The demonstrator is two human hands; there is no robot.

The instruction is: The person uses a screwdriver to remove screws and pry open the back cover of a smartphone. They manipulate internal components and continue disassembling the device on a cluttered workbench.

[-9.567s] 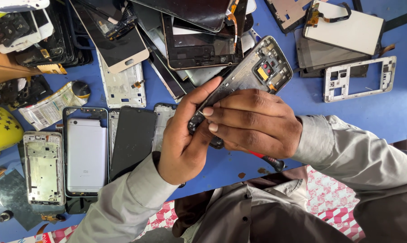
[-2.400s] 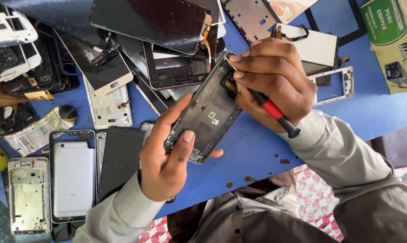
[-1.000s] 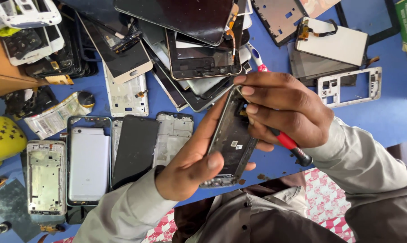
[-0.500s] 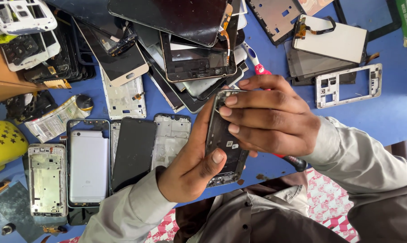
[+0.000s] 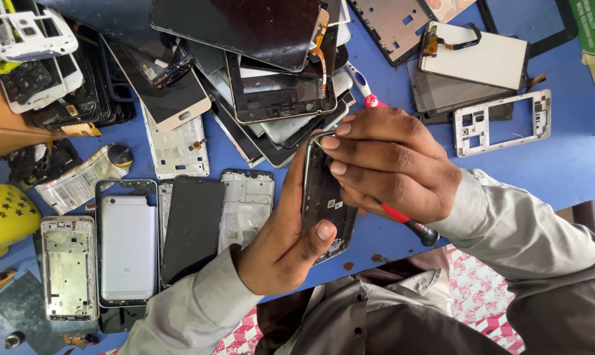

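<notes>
Phone frame (image 5: 325,194) held upright above blue table (image 5: 567,164), gripped by left hand (image 5: 285,240); right hand (image 5: 393,167) pinching its top edge, apparently also clutching red screwdriver (image 5: 402,220). Scattered phone parts (image 5: 245,79) behind.

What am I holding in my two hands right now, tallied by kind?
Opened phone body: 1, gripped by the left hand, with the fingers of the right hand on its top edge.
Red-handled screwdriver: 1, tucked under the right hand.
Total: 2
</notes>
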